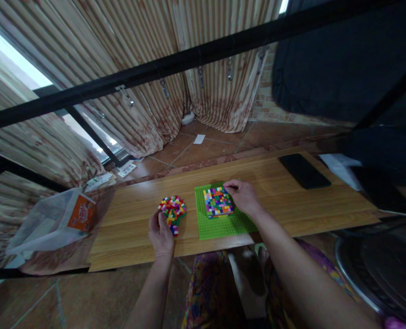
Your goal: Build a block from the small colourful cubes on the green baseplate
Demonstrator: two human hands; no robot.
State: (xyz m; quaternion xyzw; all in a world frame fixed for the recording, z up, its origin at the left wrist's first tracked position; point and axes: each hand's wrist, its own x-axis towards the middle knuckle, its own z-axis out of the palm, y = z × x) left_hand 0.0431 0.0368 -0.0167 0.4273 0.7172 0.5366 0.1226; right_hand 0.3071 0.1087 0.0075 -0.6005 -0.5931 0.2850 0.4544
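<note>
A black rectangular phone (305, 171) lies on the brown wooden worktop (130, 214), a translucent plastic box (50, 224) near its left end.

Wood-grain surface (127, 221) here: pile of little colorful bricks (175, 206) right at the left fingers (162, 220), green studded baseplate (211, 230) under the right fingers (233, 183), black phone (304, 170) off to their right.

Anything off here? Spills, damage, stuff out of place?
Minor: a white paper scrap lies on the floor beyond the table, as if dropped. Loose bricks by the left hand sit in one pile; the brick block on the green baseplate shows no obvious damage.
</note>
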